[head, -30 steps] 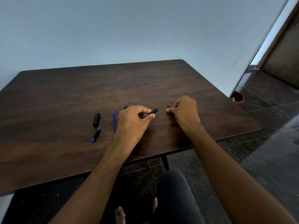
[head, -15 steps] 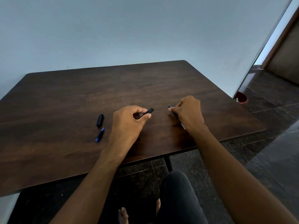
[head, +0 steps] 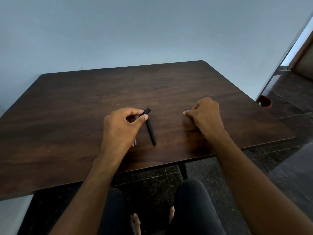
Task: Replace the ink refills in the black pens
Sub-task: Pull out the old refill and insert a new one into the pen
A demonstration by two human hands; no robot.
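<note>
My left hand [head: 124, 127] covers most of the black pen piece [head: 147, 111] it pinches and all but the pale ends of two refills [head: 134, 142] beneath it. My right hand [head: 205, 114] hides a refill [head: 186, 109] except its blue tip. Both forearms run off the bottom edge.

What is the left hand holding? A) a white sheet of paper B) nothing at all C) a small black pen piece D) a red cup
C: the left hand pinches a short black pen piece between thumb and fingers above the dark wooden table.
</note>
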